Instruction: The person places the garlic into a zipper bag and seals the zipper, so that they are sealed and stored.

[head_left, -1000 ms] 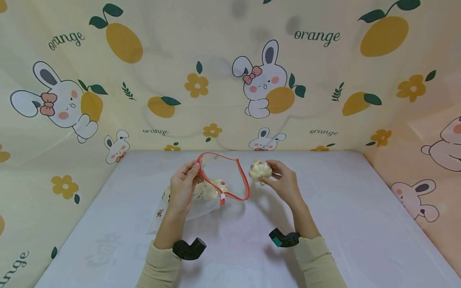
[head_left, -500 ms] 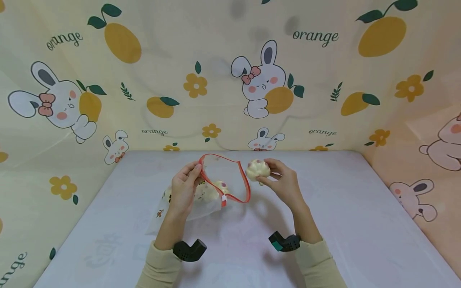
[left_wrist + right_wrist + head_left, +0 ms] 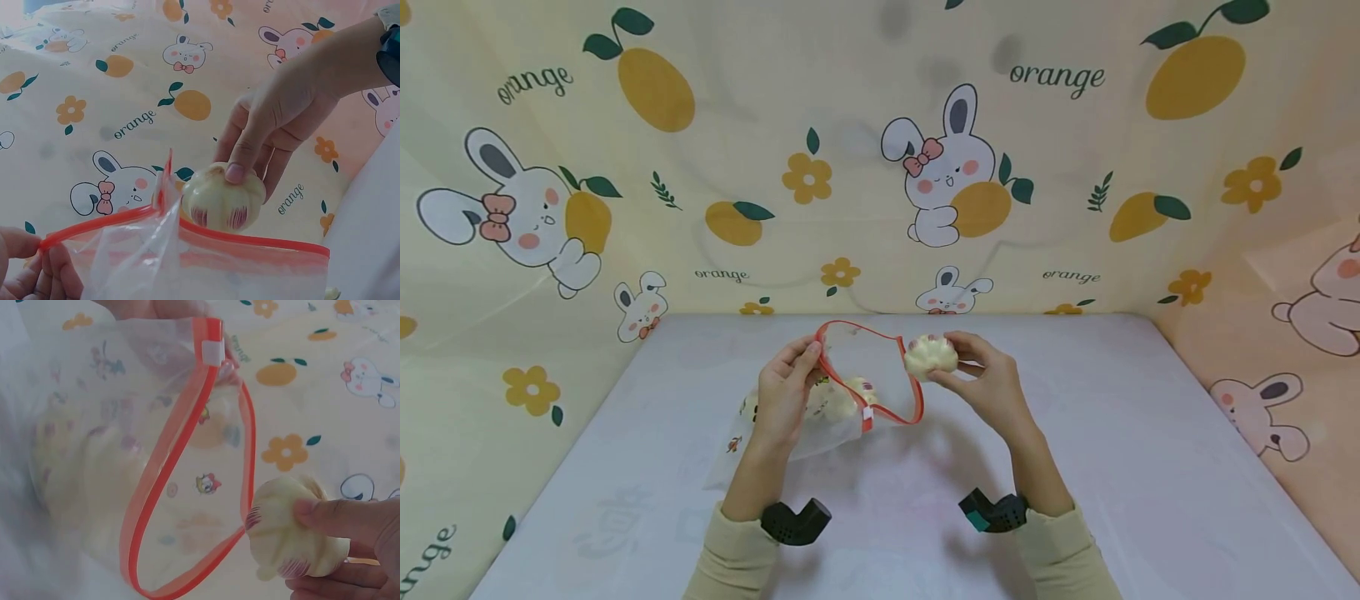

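My left hand pinches the red rim of a clear zip bag, whose mouth gapes toward the right. Pale garlic bulbs with purple streaks lie inside the bag, blurred by the plastic; their number cannot be told. Between thumb and fingers my right hand holds another garlic bulb, right at the bag's open mouth. In the left wrist view this garlic bulb appears just behind the red rim. A white slider sits on the rim in the right wrist view.
A white-covered table lies under both hands. Behind it hangs a cream cloth printed with rabbits, oranges and flowers, which also runs along both sides. Black wrist cameras are strapped to the forearms.
My right hand has moved left with the garlic bulb, from a little apart from the bag to its red rim. The left hand and the bag have hardly moved.
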`<state>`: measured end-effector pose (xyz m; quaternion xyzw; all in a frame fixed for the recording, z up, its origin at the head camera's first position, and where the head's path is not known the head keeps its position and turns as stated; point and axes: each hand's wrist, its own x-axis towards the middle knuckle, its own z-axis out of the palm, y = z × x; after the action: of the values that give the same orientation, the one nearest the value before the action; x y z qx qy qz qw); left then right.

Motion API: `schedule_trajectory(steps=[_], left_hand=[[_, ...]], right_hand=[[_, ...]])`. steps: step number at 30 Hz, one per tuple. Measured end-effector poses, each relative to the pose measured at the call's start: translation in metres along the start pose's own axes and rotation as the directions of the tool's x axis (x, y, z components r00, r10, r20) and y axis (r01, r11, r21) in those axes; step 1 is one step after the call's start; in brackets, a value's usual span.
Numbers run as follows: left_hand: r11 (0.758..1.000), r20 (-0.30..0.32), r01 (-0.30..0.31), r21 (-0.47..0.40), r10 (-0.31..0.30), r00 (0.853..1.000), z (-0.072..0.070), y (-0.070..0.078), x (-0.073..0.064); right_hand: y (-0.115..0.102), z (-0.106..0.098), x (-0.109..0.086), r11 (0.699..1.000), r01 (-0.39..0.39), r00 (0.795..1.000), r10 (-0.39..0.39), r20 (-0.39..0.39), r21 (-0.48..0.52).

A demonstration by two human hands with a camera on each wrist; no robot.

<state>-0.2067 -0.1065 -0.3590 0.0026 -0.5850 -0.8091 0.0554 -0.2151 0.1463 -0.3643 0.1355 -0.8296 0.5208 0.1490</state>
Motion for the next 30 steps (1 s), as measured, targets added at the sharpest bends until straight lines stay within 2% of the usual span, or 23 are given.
schedule_trajectory(steps=[22,30], left_hand=[[1.0,0.0,0.008,0.001,-0.008,1.0,0.001,-0.001,0.001],[1.0,0.003,-0.001,0.003,0.001,1.0,0.002,-0.003,0.001]], right_hand=[[-0.01,0.015,-0.005,0.997,0.031,0.998,-0.034,0.049,0.064],[-0.008,0.024,-0.007,0.997,0.004,0.998,-0.009,0.068,0.077]])
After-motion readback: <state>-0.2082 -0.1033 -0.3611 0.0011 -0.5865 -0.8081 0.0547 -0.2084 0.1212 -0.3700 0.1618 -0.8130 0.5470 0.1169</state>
